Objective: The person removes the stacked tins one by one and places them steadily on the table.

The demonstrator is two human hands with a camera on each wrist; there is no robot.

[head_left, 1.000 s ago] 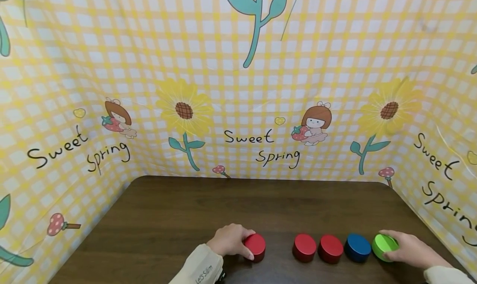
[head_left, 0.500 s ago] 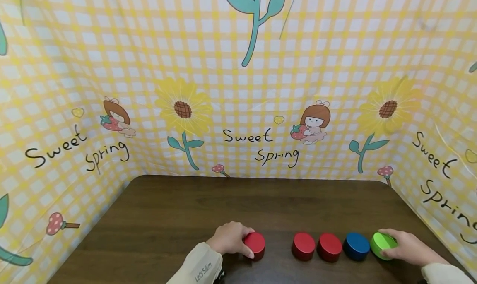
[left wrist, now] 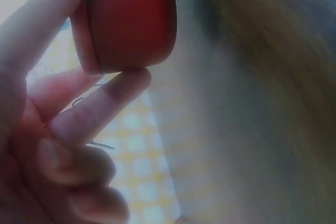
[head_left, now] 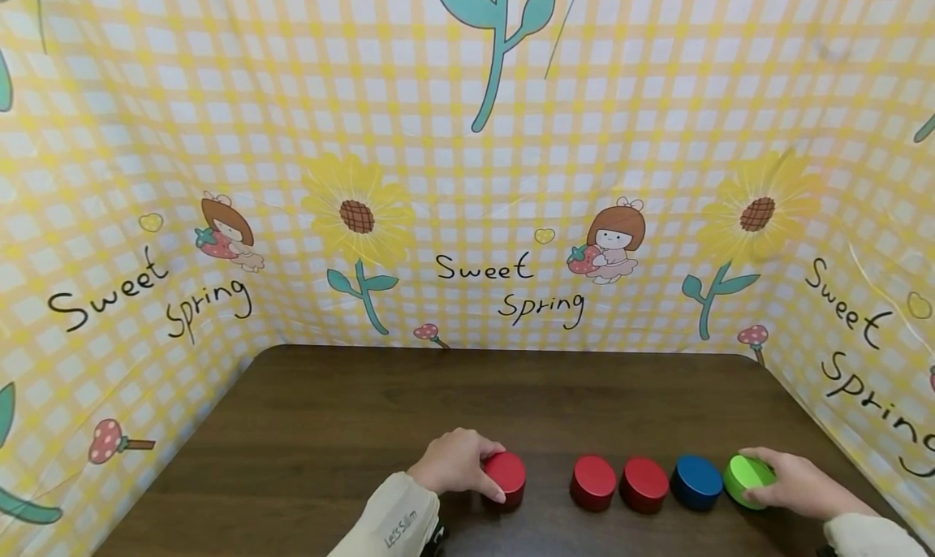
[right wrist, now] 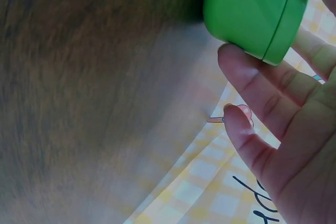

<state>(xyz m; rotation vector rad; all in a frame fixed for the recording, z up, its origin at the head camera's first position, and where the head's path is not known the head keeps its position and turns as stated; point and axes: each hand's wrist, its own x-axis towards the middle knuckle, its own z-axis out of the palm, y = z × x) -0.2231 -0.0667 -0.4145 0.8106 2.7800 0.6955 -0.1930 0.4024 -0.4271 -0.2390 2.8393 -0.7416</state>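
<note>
In the head view my left hand [head_left: 456, 461] grips a red round tin [head_left: 507, 477] between thumb and fingers, left of the other tins. The left wrist view shows this red tin [left wrist: 131, 22] from the side, with a seam near its top and a gap to its shadow. At the right end of the row, my right hand [head_left: 799, 482] holds a light green tin [head_left: 748, 479]. In the right wrist view the green tin [right wrist: 249, 11] stands on the table, with fingers around its side. Between the hands stand a red tin [head_left: 593, 481], another red tin [head_left: 644, 482] and a blue tin [head_left: 697, 481].
The dark wooden table [head_left: 409, 403] carries the tins near its front. A yellow checked cloth [head_left: 467, 183] printed with flowers and figures hangs along the back and both sides.
My left hand has shifted slightly right and away from me with its red tin. The right hand keeps its hold on the green tin, and the row stays in place.
</note>
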